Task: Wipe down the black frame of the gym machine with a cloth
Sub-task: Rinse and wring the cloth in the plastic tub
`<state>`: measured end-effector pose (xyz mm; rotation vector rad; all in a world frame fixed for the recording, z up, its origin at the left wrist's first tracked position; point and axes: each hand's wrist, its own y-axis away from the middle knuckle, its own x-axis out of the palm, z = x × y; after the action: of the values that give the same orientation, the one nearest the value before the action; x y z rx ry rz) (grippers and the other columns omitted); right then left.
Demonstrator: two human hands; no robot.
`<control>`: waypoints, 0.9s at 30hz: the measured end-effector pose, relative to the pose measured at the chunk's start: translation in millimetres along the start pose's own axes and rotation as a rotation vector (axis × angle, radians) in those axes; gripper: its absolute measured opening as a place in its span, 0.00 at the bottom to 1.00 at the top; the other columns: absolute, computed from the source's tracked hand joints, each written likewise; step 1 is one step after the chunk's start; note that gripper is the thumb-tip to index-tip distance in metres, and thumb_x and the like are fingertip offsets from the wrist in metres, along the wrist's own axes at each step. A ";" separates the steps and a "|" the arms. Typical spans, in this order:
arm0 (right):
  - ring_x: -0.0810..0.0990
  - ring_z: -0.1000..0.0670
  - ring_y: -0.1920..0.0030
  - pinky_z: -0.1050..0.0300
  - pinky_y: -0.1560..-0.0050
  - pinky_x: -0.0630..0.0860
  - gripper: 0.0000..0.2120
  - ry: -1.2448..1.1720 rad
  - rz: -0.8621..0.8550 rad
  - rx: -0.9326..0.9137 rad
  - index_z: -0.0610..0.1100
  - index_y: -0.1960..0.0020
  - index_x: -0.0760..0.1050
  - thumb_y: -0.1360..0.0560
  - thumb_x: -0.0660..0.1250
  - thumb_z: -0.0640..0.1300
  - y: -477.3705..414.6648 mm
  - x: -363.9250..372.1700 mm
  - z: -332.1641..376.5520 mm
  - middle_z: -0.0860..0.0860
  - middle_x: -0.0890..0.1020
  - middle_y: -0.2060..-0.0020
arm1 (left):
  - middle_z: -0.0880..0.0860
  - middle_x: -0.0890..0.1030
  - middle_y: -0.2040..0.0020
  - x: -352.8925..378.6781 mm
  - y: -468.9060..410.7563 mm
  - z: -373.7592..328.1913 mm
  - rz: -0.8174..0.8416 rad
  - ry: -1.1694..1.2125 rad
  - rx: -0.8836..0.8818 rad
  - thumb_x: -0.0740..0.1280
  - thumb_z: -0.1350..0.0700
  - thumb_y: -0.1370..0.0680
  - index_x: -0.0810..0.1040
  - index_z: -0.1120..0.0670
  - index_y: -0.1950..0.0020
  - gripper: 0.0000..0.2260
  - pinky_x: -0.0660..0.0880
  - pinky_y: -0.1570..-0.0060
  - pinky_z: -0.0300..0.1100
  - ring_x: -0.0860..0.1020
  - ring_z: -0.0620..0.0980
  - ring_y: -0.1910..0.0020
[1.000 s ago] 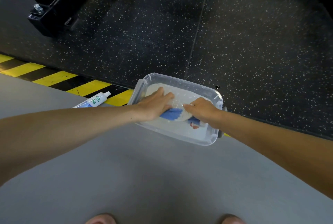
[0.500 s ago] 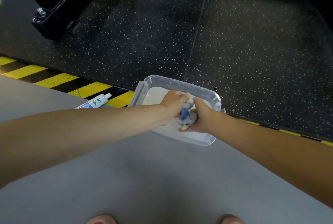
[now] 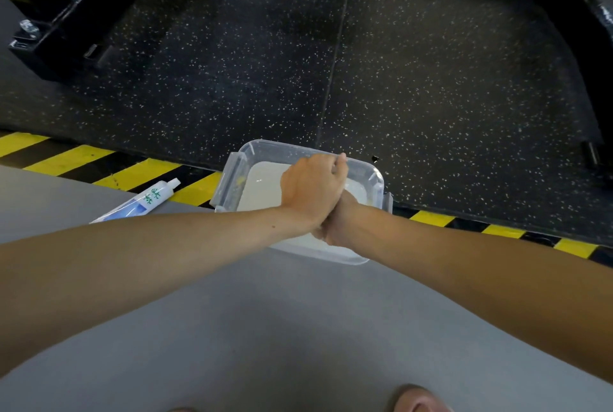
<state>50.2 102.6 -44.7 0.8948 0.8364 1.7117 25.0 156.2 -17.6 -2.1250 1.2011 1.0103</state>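
The black frame of the gym machine (image 3: 56, 30) stands on speckled rubber flooring, with one bar at far left and another at far right (image 3: 580, 30). A clear plastic container (image 3: 232, 179) with milky liquid sits at the floor's striped edge. Over it, my left hand (image 3: 311, 189) is curled into a fist, crossed on top of my right hand (image 3: 338, 226), which is mostly hidden beneath it. Both hands squeeze the cloth, which is hidden inside them.
A white tube with green print (image 3: 146, 201) lies on the grey floor left of the container. Yellow-and-black hazard stripes (image 3: 66, 159) separate the grey floor from the rubber mat. A toe (image 3: 414, 401) shows at the bottom edge.
The blue-and-white cloth lay flat in the container under both hands. The hands gathered it, lifted it and closed over each other, so the cloth is now out of sight.
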 end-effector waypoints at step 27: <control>0.68 0.42 0.33 0.50 0.41 0.69 0.29 1.914 -0.074 -0.788 0.42 0.29 0.62 0.25 0.69 0.50 14.4 -13.7 15.2 0.44 0.68 0.33 | 0.57 0.80 0.52 -33.6 -38.4 67.3 0.809 -0.332 -0.018 0.63 0.64 0.24 0.79 0.60 0.50 0.06 0.73 0.68 0.40 0.76 0.53 0.59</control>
<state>60.2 87.4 -27.4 -1.5946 1.0222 2.1944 22.9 239.8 -29.1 -1.3733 1.9072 1.6201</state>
